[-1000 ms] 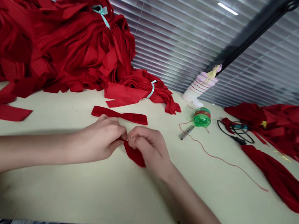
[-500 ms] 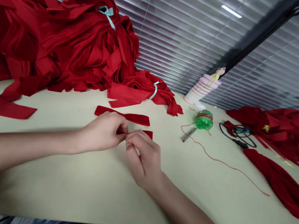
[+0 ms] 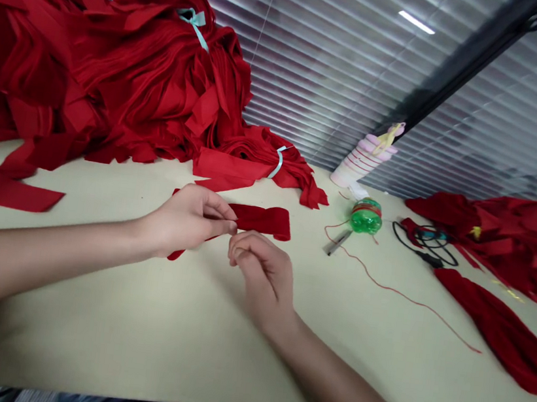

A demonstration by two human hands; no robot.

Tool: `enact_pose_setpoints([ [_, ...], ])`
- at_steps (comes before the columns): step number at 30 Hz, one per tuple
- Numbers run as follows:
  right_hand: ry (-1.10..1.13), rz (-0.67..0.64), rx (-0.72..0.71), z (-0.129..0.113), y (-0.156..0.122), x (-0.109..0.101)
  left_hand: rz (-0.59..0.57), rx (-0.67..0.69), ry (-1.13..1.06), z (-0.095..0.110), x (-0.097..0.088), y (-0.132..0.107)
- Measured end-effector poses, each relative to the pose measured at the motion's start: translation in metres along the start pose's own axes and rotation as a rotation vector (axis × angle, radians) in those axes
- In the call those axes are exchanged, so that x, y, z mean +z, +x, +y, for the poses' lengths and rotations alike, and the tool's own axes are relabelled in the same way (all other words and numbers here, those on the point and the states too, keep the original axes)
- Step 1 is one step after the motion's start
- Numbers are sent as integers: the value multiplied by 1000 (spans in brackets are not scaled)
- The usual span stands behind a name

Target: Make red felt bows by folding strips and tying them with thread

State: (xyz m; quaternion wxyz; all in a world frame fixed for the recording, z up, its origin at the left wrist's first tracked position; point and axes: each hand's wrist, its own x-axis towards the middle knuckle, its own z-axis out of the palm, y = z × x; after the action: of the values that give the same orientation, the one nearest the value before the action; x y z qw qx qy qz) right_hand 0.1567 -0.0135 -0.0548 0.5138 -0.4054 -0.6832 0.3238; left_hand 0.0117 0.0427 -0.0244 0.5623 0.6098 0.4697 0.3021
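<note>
Red felt strip lies across table just in front of big red felt pile. L hand pinches it btw thumb and fingers. R hand just below strip, fingers curled, pressed together; contact w/ strip unclear.

Head-worn view, facing forward, looking down

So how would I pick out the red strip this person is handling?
On the pale table, below the big red heap, find the hands. The strip is the red band gripped in the left hand, its end poking out below; every other red piece lies untouched.
</note>
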Motion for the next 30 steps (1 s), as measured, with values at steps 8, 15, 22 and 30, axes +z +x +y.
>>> enact_pose_setpoints([
  [8, 552, 19, 166, 7, 9, -3, -215, -198, -357, 8, -9, 2],
  [15, 919, 34, 464, 2, 18, -15, -416, -99, -373, 9, -9, 0],
  [22, 921, -209, 653, 12, 27, -27, -519, 400, 405, 10, -21, -3],
  [30, 39, -316, 203, -7, 22, -30, -373, 678, 840, 2, -17, -2],
])
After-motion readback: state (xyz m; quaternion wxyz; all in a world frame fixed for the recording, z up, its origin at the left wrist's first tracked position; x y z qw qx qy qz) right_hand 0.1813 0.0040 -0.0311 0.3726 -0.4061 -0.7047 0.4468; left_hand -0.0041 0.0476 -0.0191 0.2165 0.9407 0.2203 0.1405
